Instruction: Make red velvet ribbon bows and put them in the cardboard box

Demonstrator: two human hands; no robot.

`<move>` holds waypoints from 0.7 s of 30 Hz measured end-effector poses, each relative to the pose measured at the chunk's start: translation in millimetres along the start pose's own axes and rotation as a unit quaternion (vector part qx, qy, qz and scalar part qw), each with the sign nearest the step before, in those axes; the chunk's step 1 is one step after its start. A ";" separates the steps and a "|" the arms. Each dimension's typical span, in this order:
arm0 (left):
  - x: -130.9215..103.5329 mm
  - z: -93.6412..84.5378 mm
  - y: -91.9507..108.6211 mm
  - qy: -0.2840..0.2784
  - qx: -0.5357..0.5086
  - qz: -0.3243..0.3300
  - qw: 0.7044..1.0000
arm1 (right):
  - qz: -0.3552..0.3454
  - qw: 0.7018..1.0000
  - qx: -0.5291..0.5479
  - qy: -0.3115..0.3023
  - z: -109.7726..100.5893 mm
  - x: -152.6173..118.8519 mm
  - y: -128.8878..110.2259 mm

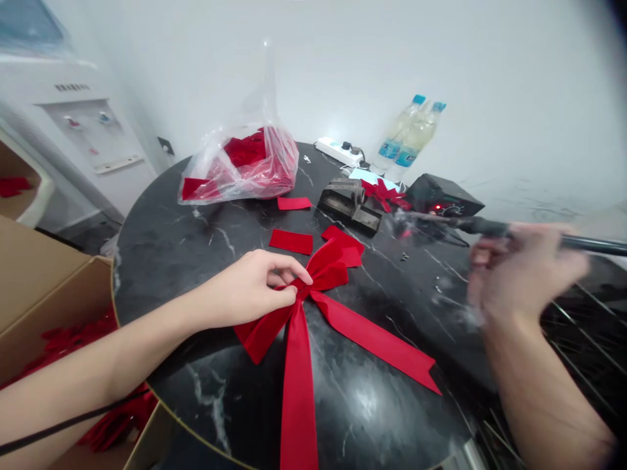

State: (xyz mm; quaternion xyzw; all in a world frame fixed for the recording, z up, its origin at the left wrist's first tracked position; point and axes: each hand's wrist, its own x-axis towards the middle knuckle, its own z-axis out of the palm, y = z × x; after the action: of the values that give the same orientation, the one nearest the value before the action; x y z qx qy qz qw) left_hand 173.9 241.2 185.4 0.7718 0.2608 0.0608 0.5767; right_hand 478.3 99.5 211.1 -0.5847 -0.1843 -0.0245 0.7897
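A red ribbon bow (329, 262) lies on the dark round table, its two tails spread toward me. The thumb and index finger of my left hand (259, 287) pinch the bow at its centre. Out to the right, my right hand (524, 274), smeared by motion, grips a soldering iron (484, 226) by its black handle. Its metal tip points left, in front of the black soldering station (443, 199) with a lit red light. Short red ribbon pieces (290, 241) rest just beyond the bow.
A clear plastic bag (281, 166) of red ribbon stands at the back. Near it are a metal iron stand (350, 203), a white power strip (339, 151) and two bottles (416, 140). Cardboard box (59, 281) at left, with red ribbon inside; a water dispenser (63, 81) behind.
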 end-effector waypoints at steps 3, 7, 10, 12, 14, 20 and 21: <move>0.4 -1.7 -3.6 -0.007 -0.008 0.006 1.000 | 0.002 0.999 -0.018 -0.049 20.0 25.7 18.2; 0.8 -2.1 -4.5 -0.007 -0.010 0.005 1.000 | 0.039 0.994 -0.054 -0.090 41.5 43.1 46.6; 0.1 -2.6 -0.3 -0.001 -0.007 0.010 1.000 | 0.052 0.993 -0.058 -0.093 58.5 48.1 61.0; -0.7 -3.2 3.0 0.001 -0.004 0.009 1.000 | 0.058 0.992 -0.056 -0.098 70.0 49.7 68.3; -1.1 -3.7 4.4 0.000 0.000 0.007 1.000 | 0.065 0.990 -0.055 -0.112 80.6 49.8 75.5; 0.6 -3.2 -3.8 0.003 0.000 0.032 0.999 | 0.081 0.976 -0.062 -0.192 102.5 43.0 95.6; 0.5 -3.2 -4.9 0.001 0.001 0.034 0.999 | 0.083 0.973 -0.063 -0.204 104.5 41.8 97.5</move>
State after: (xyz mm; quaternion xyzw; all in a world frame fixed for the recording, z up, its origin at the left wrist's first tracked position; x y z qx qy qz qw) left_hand 171.4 245.2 181.8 0.7806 0.2347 0.0809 0.5736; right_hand 514.6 235.1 161.3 -0.6395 -0.2906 0.1493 0.6960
